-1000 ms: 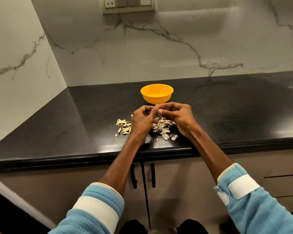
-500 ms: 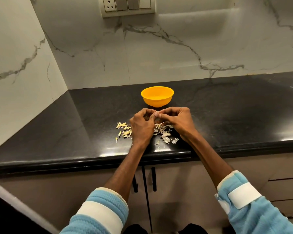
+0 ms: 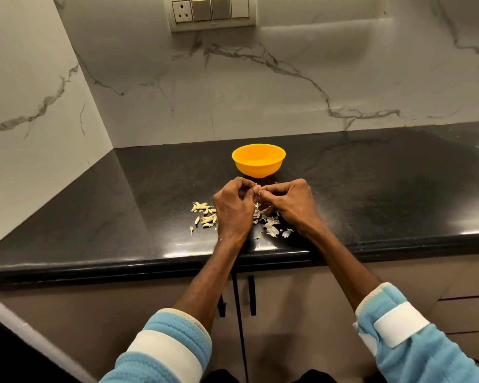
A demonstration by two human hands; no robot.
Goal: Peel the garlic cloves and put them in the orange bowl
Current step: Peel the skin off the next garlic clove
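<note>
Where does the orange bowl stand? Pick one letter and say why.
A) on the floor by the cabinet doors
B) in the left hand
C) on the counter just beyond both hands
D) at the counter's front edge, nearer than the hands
C: the orange bowl stands on the black counter just past the left hand and the right hand, on the wall side, and neither hand touches it.

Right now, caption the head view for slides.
Left hand, right hand pinch a garlic clove; papery skins below, round orange bowl behind.
</note>
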